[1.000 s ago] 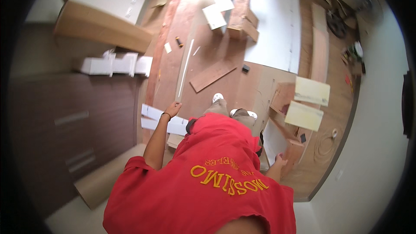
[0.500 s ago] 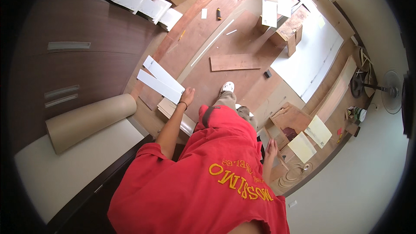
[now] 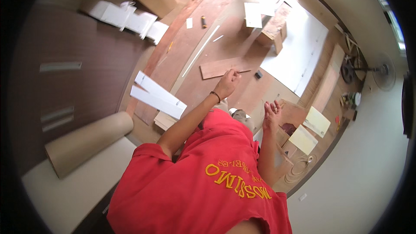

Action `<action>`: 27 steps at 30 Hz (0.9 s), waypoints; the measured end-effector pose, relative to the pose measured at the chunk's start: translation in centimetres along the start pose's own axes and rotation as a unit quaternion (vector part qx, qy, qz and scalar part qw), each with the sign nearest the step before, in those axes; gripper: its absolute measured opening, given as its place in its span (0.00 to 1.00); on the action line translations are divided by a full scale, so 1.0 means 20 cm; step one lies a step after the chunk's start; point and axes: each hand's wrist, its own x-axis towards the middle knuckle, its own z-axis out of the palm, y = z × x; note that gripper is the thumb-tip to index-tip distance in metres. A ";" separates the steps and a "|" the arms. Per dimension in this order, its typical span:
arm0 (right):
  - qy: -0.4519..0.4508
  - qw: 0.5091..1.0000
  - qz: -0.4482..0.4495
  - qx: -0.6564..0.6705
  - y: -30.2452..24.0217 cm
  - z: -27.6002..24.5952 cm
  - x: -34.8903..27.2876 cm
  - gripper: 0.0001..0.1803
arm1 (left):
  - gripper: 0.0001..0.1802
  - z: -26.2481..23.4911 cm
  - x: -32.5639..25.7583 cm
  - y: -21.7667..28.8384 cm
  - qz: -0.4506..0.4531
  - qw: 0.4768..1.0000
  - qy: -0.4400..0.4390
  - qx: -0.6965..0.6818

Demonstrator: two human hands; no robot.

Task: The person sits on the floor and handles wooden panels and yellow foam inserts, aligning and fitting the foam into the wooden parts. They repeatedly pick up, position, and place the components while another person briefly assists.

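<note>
My left hand point(image 3: 227, 84) hangs in front of a reddish plywood strip point(image 3: 216, 68) on the floor, fingers loosely bent and nothing visible in them. A small black block point(image 3: 258, 74) lies just right of it. Over to the right, my right hand point(image 3: 272, 115) is raised with its fingers apart, holding nothing, above a plywood piece point(image 3: 294, 112). Two long white strips point(image 3: 158, 100) lie crossed at one end beside my left forearm, on the floor. Under that forearm is a stack of pale panels point(image 3: 164, 120).
A wooden box frame point(image 3: 275, 25) stands on a white sheet point(image 3: 299, 56) at the far right. A utility knife point(image 3: 203, 21) lies farther off. Two cream cards point(image 3: 303, 139), a coil of edging point(image 3: 300, 169) and a fan point(image 3: 384, 70) are at right, a brown roll point(image 3: 89, 143) at left.
My left hand has left the white strips and moved right and forward, over by the plywood strip. My right hand has risen forward from beside my body. The view has shifted a little.
</note>
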 end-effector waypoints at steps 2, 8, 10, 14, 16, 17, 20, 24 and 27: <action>0.022 1.000 0.005 0.008 -0.01 0.05 -0.04 0.33 | 0.18 0.03 -0.03 0.14 0.022 0.997 -0.073 -0.004; -0.012 0.998 0.008 0.060 -0.10 0.12 -0.15 0.32 | 0.17 0.15 -0.11 0.36 0.091 0.975 -0.200 0.009; -0.014 0.996 0.016 0.088 -0.12 0.14 -0.18 0.31 | 0.17 0.15 -0.11 0.41 0.102 0.969 -0.224 0.010; -0.010 0.994 -0.010 0.109 -0.16 0.16 -0.24 0.27 | 0.17 0.12 -0.14 0.56 0.134 0.951 -0.270 0.061; -0.008 0.995 -0.015 0.097 -0.16 0.19 -0.27 0.25 | 0.17 0.11 -0.15 0.59 0.200 0.934 -0.281 0.089; -0.018 0.996 -0.014 0.085 -0.16 0.19 -0.28 0.22 | 0.17 0.12 -0.16 0.59 0.233 0.923 -0.289 0.099; -0.001 0.994 0.026 0.105 -0.19 0.23 -0.32 0.21 | 0.17 0.13 -0.18 0.55 0.252 0.902 -0.323 0.135; -0.003 0.995 0.022 0.099 -0.13 0.24 -0.33 0.22 | 0.17 0.13 -0.22 0.55 0.267 0.888 -0.343 0.150; -0.019 0.996 0.022 0.080 -0.12 0.24 -0.35 0.26 | 0.19 0.12 -0.23 0.50 0.259 0.894 -0.339 0.136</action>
